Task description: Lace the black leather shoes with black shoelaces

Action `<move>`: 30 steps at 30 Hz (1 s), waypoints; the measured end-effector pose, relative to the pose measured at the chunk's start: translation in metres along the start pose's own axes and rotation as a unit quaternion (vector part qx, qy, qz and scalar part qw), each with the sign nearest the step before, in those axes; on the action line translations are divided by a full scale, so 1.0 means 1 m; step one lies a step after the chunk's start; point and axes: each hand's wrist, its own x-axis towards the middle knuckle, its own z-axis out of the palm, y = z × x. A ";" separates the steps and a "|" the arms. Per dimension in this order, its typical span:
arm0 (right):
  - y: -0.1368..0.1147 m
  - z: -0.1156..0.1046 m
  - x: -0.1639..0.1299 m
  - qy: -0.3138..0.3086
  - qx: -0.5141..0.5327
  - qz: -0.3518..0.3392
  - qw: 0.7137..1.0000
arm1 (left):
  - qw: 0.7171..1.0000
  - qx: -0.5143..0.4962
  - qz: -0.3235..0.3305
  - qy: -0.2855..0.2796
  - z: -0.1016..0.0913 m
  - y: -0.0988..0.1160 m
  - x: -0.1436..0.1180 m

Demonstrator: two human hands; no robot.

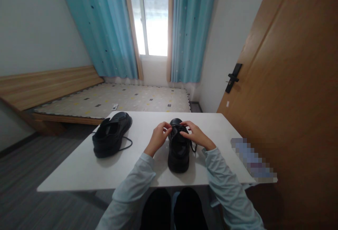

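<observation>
A black lace-up shoe (179, 157) stands on the white table in front of me, heel toward me and toe pointing away. My left hand (160, 135) has thumb and fingers pinched at the left edge of its lacing. From the other side my right hand (195, 134) curls over the upper, thumb and forefinger at the lacing. Whether a lace lies between the fingers is too small to tell. A loose black shoelace (194, 149) hangs at the shoe's right side. The matching shoe (109, 138) rests at the table's left, its lace trailing onto the tabletop.
The white table (79, 173) reaches close to my knees. A blurred flat item (252, 159) lies along its right edge. Beyond are a bed (137, 98) with a small white object (114, 107), blue curtains (105, 29) and a wooden door (295, 82) on the right.
</observation>
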 end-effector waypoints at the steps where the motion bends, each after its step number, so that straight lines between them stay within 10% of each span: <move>1: 0.000 0.000 0.000 -0.005 -0.002 0.002 1.000 | 1.000 0.004 0.001 0.001 0.000 0.000 0.000; 30: -0.001 0.001 0.002 -0.010 0.002 0.009 1.000 | 0.999 -0.006 0.022 0.026 0.005 0.001 -0.001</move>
